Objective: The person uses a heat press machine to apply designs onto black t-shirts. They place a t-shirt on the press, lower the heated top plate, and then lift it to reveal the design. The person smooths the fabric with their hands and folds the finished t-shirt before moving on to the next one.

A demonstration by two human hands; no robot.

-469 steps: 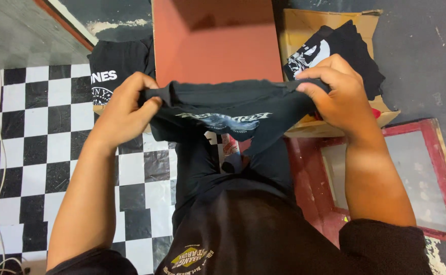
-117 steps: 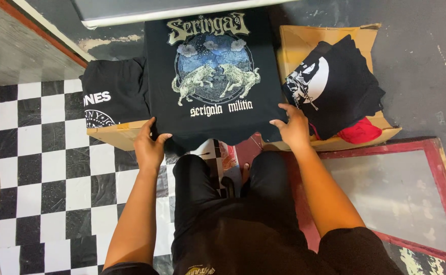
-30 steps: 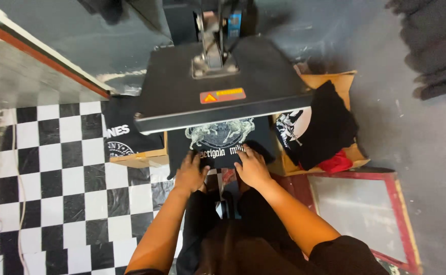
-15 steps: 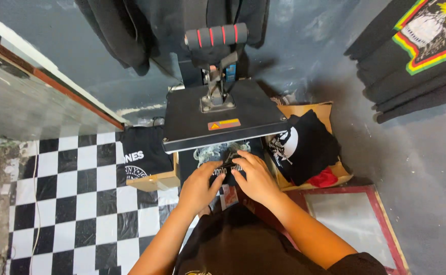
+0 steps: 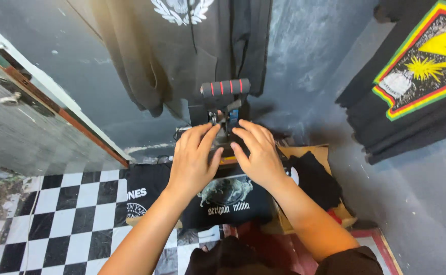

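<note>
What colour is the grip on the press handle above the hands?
The handle grip is black foam with red rings, seen clearly in the head view.

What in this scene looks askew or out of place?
Nothing stands out. The printed black shirt lies flat and straight under the press, both hands raised above it; other black shirts sit piled alongside.

Matt black cloth shirt [image 5: 228,196] lies at 6 o'clock; the press handle [image 5: 225,87] at 12 wears foam-like grip; checkered floor [image 5: 60,219] at 8 looks glossy.
</note>
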